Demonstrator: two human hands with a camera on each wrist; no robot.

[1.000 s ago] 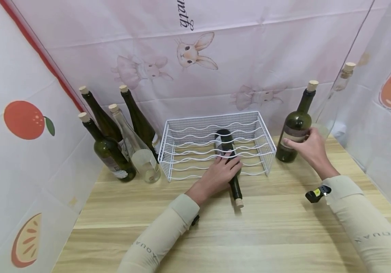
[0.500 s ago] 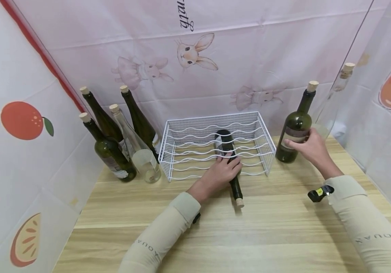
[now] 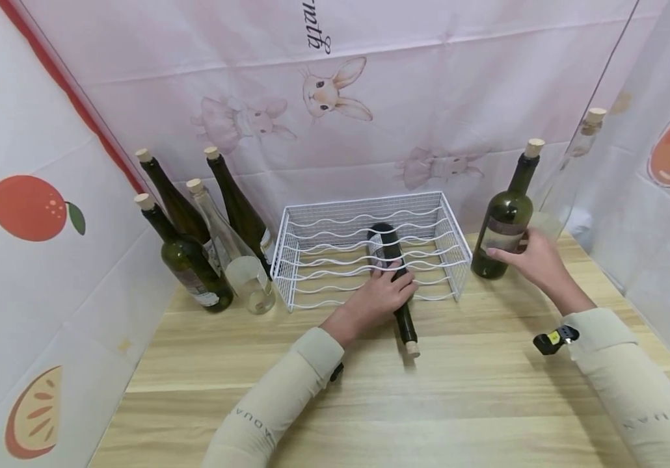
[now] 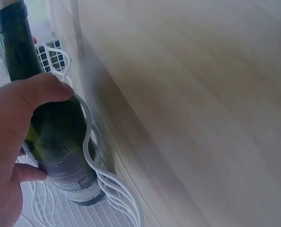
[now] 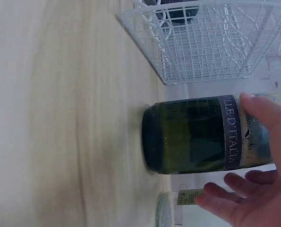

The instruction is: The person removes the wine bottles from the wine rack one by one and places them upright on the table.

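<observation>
A dark green wine bottle (image 3: 406, 326) lies in the white wire rack (image 3: 455, 260), its corked neck sticking out over the front. My left hand (image 3: 378, 298) grips it around the shoulder; in the left wrist view the thumb crosses the glass (image 4: 60, 132). To the right of the rack, another green wine bottle (image 3: 510, 208) stands upright on the table. My right hand (image 3: 540, 260) is beside it with the thumb touching its label. In the right wrist view the other fingers (image 5: 220, 196) are spread loosely, apart from the glass.
Left of the rack stand several corked bottles, including a clear bottle (image 3: 247, 279) and a dark green one (image 3: 194, 266). A tall clear bottle (image 3: 563, 182) stands behind my right hand. Patterned cloth (image 3: 405, 84) hangs at the back and sides of the wooden table (image 3: 428, 416).
My right hand has eased slightly down and right, its fingers loosening from the standing bottle. The left hand and the lying bottle have barely shifted.
</observation>
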